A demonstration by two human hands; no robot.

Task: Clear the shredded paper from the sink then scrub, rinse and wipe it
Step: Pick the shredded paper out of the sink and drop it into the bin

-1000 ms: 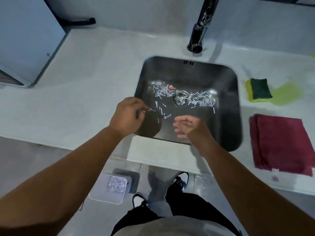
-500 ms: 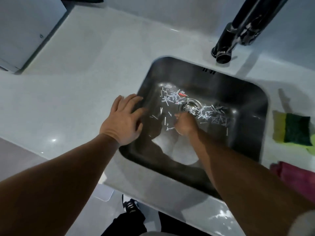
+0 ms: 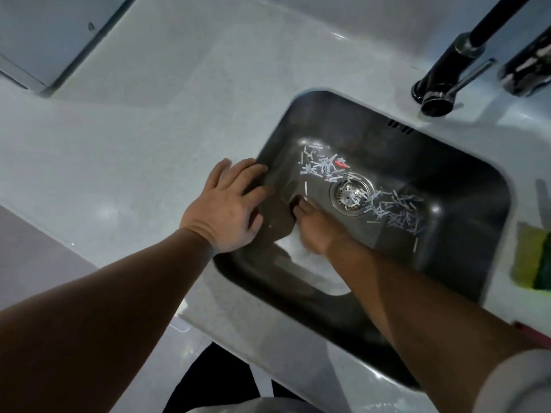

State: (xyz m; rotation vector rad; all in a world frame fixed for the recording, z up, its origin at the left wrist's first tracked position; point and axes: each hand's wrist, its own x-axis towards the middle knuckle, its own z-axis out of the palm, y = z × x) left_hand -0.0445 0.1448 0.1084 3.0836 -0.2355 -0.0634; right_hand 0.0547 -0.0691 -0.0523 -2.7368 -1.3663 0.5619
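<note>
- Kitchen, looks domestic.
- Stainless sink [image 3: 387,138] with strainer drain [image 3: 351,193], set into a pale speckled countertop [image 3: 134,138].
- Black tap [image 3: 447,73] mounted behind the sink.
- Yellow-green scrub sponge [image 3: 530,260] lying on the countertop, right of it.

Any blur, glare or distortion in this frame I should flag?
Head view: the right hand in the sink is motion-blurred, while the left hand on the rim is sharp; small glare spots sit on the sink floor beside the shredded paper; wide-angle bending curves the counter edge; lighting is dim and bluish.
</note>
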